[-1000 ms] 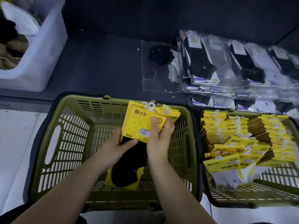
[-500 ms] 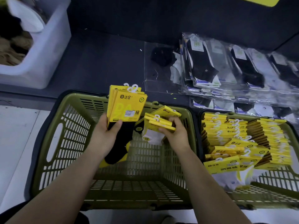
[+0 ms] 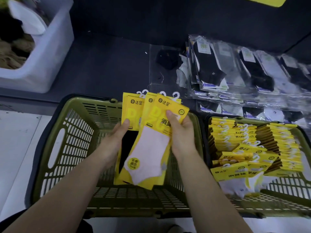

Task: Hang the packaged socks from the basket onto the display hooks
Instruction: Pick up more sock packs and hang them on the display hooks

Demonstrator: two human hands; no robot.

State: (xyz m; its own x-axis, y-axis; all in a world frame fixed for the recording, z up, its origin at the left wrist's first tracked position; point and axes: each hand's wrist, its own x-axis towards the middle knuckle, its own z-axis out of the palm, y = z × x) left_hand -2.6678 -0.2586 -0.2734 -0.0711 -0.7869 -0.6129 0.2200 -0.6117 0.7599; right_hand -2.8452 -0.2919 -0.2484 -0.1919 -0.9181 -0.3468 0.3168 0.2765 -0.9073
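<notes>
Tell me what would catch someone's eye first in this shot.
The fan of yellow sock packs at centre, held by the left hand and right hand above the nearly empty olive basket. Next, the right basket crammed with yellow packs, and clear-bagged dark socks on the shelf behind.

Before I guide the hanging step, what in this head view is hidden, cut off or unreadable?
- Display hooks: none in the head view; they lie beyond the frame.
- Pack count in the fanned stack of sock packs: front packs cover those behind.
- Small print on the packs: too small and blurred.
- Right basket: cut off by the right edge.
- Left hand and right hand grip: fingers behind the packs are hidden.
</notes>
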